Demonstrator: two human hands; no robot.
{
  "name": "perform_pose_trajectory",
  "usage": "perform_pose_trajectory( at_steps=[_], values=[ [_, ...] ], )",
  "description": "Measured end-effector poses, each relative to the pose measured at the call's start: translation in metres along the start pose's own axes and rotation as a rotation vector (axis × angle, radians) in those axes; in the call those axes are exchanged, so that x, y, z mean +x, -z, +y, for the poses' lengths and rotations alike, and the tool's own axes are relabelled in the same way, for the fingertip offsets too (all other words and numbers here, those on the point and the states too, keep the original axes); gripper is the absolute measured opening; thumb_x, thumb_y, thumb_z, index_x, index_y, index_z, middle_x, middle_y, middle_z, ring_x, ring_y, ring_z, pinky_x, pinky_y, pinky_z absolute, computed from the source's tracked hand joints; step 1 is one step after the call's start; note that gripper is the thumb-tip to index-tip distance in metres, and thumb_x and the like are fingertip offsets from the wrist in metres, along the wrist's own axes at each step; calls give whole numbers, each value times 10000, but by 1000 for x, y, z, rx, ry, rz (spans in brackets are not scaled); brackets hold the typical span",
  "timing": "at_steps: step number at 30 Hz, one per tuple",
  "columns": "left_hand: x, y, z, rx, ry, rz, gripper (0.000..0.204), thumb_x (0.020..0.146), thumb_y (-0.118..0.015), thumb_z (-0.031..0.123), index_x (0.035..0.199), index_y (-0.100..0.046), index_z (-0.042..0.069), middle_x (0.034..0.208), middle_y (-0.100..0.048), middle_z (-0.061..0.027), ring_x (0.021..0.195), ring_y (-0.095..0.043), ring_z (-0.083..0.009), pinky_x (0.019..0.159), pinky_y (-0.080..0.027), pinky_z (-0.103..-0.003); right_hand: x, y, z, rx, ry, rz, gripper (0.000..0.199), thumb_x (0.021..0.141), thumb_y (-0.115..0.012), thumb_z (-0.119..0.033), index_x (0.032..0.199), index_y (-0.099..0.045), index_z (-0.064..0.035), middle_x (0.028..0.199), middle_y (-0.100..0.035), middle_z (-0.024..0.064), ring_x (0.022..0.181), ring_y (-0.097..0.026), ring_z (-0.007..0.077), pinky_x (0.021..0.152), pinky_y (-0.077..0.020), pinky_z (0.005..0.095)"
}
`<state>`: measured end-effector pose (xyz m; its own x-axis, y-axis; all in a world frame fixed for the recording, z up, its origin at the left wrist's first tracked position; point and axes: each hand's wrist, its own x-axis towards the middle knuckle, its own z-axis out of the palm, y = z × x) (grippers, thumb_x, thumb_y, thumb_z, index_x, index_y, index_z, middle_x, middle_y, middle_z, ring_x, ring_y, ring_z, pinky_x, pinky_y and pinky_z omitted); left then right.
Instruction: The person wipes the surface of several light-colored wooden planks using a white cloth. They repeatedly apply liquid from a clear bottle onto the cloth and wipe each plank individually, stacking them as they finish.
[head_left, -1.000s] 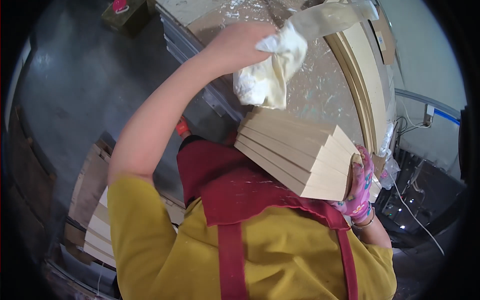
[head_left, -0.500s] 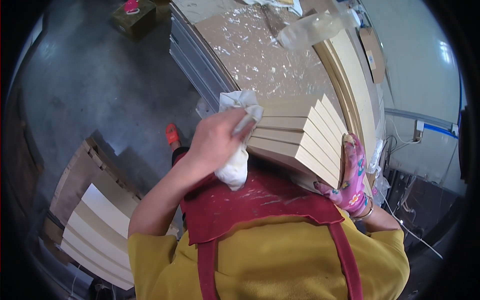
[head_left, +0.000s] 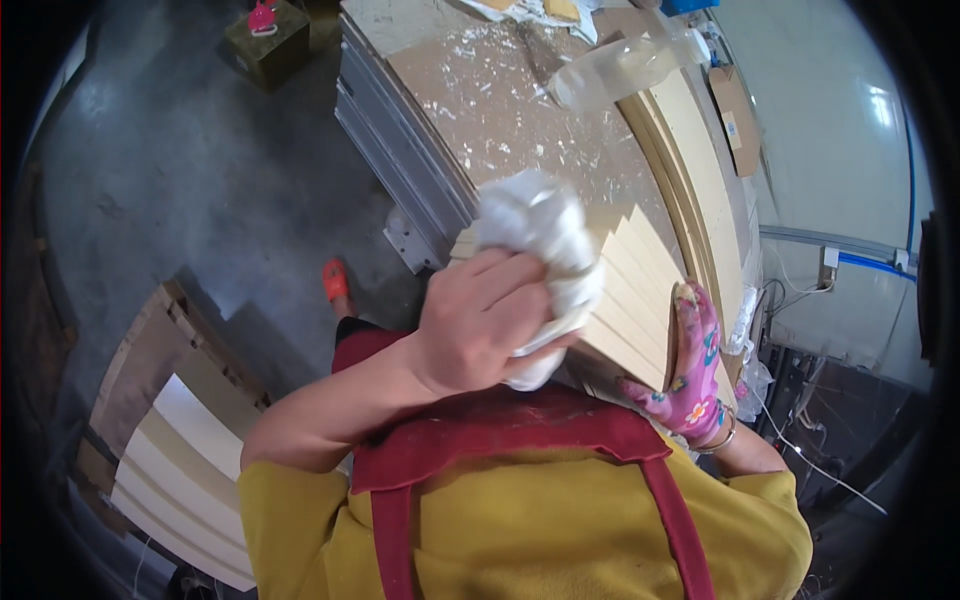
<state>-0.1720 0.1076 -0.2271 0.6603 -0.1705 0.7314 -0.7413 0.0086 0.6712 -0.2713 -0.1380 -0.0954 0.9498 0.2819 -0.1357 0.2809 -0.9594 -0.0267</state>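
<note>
My left hand (head_left: pixel 478 322) is bare and closed around a crumpled white cloth (head_left: pixel 540 240). It presses the cloth on the near face of a stack of several pale wooden boards (head_left: pixel 640 290) held against my chest. My right hand (head_left: pixel 690 370) wears a pink flowered glove and grips the right end of that stack. My red apron and yellow shirt fill the lower part of the view and hide the stack's underside.
A workbench (head_left: pixel 510 110) spattered with white flecks stands in front, with a clear plastic bottle (head_left: pixel 625 70) lying on it and long pale panels (head_left: pixel 700 190) at its right. More pale boards (head_left: pixel 190 450) are stacked at lower left on the concrete floor.
My left hand came down from high above the bench with the cloth and now presses it on the board stack. The stack and my right hand have stayed at my chest.
</note>
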Motion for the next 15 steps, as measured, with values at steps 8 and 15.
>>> perform_pose_trajectory(
  at_steps=[8,15],
  values=[
    [3,1,-9,75,36,-49,178,748,-744,182,765,-583,108,761,-607,-74,677,-623,-240,558,-513,-336,-2,-10,5,71,19,48,1061,688,-788,-502,1516,-253,-111,1383,-385,312,1211,-461,474,978,-386,561],
    [-42,1,-48,18,248,-243,201,748,-752,161,749,-579,59,724,-577,-99,628,-588,-271,541,-479,-372,-7,-8,5,52,-2,13,1116,661,-814,-490,1537,-225,-126,1413,-356,304,1226,-446,479,980,-389,565]
  ],
)
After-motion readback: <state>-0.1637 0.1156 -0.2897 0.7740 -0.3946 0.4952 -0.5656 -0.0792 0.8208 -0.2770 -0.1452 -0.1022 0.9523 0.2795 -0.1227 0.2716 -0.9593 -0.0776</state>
